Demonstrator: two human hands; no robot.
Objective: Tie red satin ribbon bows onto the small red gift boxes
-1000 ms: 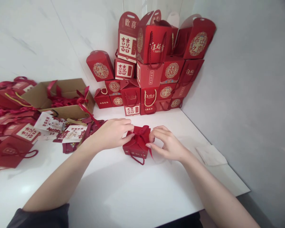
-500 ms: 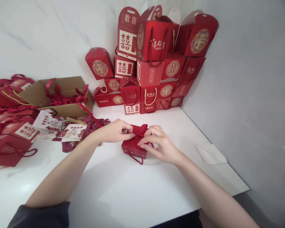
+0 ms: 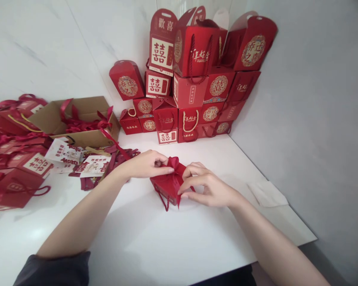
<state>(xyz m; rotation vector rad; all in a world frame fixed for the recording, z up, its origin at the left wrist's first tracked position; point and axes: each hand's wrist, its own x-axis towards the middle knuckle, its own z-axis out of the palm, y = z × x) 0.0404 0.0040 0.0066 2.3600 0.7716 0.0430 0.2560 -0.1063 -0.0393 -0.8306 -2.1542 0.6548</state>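
A small red gift box with a twisted cord handle sits on the white table in front of me. On its top lies a red satin ribbon, with a loop at the far side and a tail hanging over the near edge. My left hand is closed at the box's left, thumb and fingers pinching the ribbon near its middle. From the right, my right hand holds the ribbon's tail between thumb and forefinger, close to the near edge of the box.
Stacked red gift boxes stand against the back wall. At the left are an open cardboard box of ribbons, printed cards on dark red pieces, and more red boxes. A white sheet lies near the right table edge.
The box has turned slightly on the table. My right hand has moved down toward the near edge, drawing the ribbon's tail out, while my left hand stays near the knot.
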